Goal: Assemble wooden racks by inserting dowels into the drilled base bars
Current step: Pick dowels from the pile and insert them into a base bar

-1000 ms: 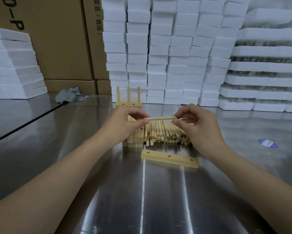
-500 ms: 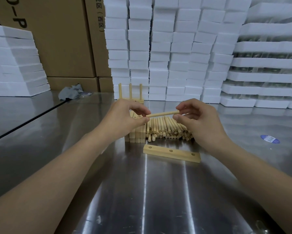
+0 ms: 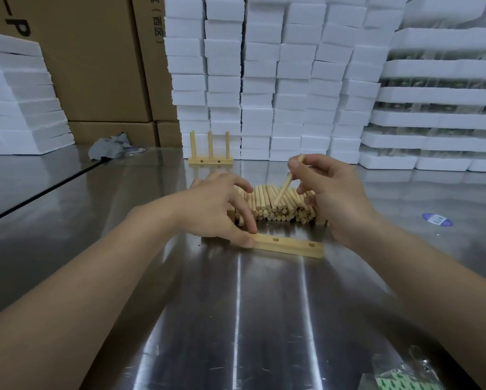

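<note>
Steel table point(image 3: 236, 319): left hand point(image 3: 210, 209) grips bar point(image 3: 289, 244), right hand point(image 3: 337, 198) pinches dowel point(image 3: 284, 190)

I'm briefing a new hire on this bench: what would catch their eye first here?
The two hands at centre: the right hand pinches a tilted dowel over the dowel pile, while the left hand holds the end of a drilled bar lying on the shiny metal table. Behind them stands a finished rack before a wall of white foam blocks.
</note>
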Motion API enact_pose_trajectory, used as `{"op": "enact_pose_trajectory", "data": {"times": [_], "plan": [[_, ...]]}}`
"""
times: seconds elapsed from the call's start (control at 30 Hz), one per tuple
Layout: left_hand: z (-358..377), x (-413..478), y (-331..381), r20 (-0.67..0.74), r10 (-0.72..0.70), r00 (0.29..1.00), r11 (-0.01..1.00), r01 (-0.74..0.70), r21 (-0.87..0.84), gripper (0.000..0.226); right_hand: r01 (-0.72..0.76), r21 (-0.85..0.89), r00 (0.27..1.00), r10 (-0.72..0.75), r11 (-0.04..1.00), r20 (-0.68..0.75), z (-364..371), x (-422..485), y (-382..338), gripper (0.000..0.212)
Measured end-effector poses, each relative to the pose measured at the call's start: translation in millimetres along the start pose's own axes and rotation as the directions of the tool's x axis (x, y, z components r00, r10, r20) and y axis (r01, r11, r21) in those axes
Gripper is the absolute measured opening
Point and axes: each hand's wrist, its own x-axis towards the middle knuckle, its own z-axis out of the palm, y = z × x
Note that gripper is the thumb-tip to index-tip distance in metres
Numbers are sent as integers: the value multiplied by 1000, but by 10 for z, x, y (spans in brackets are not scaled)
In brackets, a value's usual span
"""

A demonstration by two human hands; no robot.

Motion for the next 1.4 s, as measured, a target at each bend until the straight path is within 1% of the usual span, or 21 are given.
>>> {"op": "enact_pose_trajectory", "data": {"times": [0.07, 0.17, 0.23, 0.33, 0.43, 0.53, 0.7, 0.77, 0.87, 0.97, 1.13, 1.3, 1.4], "plan": [[46, 17, 20, -53, 5, 999, 1000, -5, -1, 14, 47, -44, 998, -45, 998, 44, 29, -24, 16, 18], [131, 46, 44, -110, 11, 994, 1000, -10, 11, 16, 139, -115, 980, -120, 984, 160, 89, -61, 44, 14], [184, 51, 65, -129, 32, 991, 999, -30, 10, 20, 198, -110, 958, -168, 974, 230, 136, -83, 68, 9], [144, 30, 65, -95, 40, 995, 999, -39, 13, 27, 270, -105, 932, -232, 957, 279, 192, -104, 110, 3], [-15, -14, -4, -15, -22, 1000, 1000, 21, -12, 29, 343, -161, 915, -289, 926, 283, 234, -127, 145, 2], [-78, -33, -71, 16, -44, 999, 999, 44, -4, 27, 388, -235, 903, -318, 891, 288, 275, -156, 164, 3], [-17, -8, -70, 3, -35, 999, 999, 35, 36, 19, 409, -310, 897, -316, 858, 309, 317, -174, 192, 3], [-11, 1, -62, 4, -28, 1000, 999, 27, 25, 18, 408, -315, 897, -311, 857, 315, 319, -179, 192, 4], [-1, 5, -43, 8, -15, 1000, 1000, 15, -3, 18, 412, -309, 894, -314, 857, 320, 311, -179, 183, 6], [5, 1, -31, 9, -18, 1000, 1000, 18, 11, 19, 407, -308, 893, -304, 860, 331, 309, -185, 185, 7], [8, 10, -53, 4, -11, 1000, 1000, 11, -1, 20, 439, -362, 883, -321, 822, 341, 280, -167, 158, 5], [14, 11, -53, 0, -10, 1000, 1000, 10, 0, 18, 447, -309, 861, -310, 839, 403, 253, -176, 133, 6], [9, -4, -50, 6, -15, 1000, 1000, 15, -5, 18, 468, -329, 846, -307, 820, 436, 240, -178, 139, 7]]}}
